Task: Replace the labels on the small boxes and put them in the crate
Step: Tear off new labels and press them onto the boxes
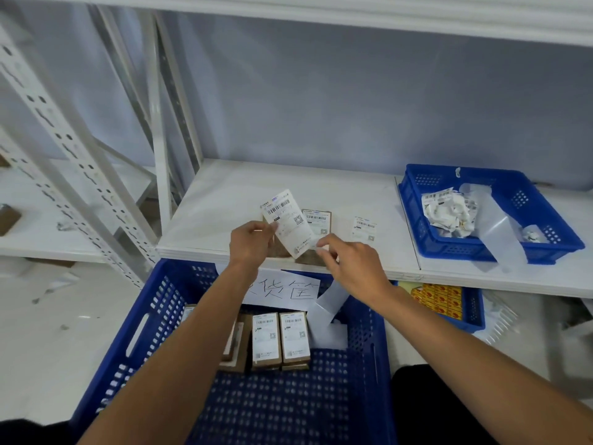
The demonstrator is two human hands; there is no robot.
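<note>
Two hands meet at the middle of the frame over the front edge of a white shelf (321,184). The left hand (252,244) pinches the left edge of a white printed label (288,221) between thumb and fingertips, holding it tilted with its top leaning toward the upper left. The right hand (351,266) has its fingers curled at the label's lower right corner and appears to pinch it there, though the contact is blurred. A pale backing strip (329,305) trails down below that hand into the crate.

Just behind the held label, a small brown box (317,221) lies flat on the shelf with a label on its top face. A loose label (364,228) lies on the shelf to its right, apart from it.

Lower in the frame stands a large blue crate (154,319), with a paper sign (285,289) bearing handwritten characters on its far wall. Inside, labelled boxes (280,340) sit side by side near the far end.

At the right of the shelf, a blue tray (545,220) holds crumpled labels (447,210). Below the shelf on the right, a smaller blue basket (475,313) contains yellow and red packets (438,300).
</note>
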